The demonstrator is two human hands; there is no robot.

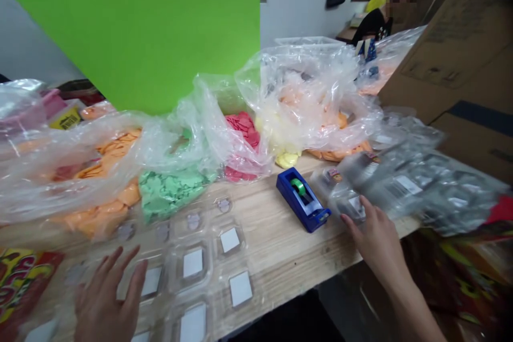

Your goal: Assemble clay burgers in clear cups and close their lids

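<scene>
My left hand [110,296] is open, fingers spread, low over the left part of the table. Beneath and beside it lie clear plastic blister trays [206,267], several of their pockets holding white cards [193,263] and others small round pale pieces [193,220]. My right hand [379,240] has its thumb and index finger at the near edge of a clear plastic package [340,195] with a small printed label. The fingers look closed on that edge, though motion blurs it. Just left of this package stands a blue tape dispenser [302,199] with a green roll.
Clear bags hold orange pieces [116,155], green pieces [172,192] and pink pieces [244,131] along the back. More clear packages [412,184] lie right, beside a cardboard box [452,59]. A green panel [160,26] rises behind. A person [372,24] is at the far right.
</scene>
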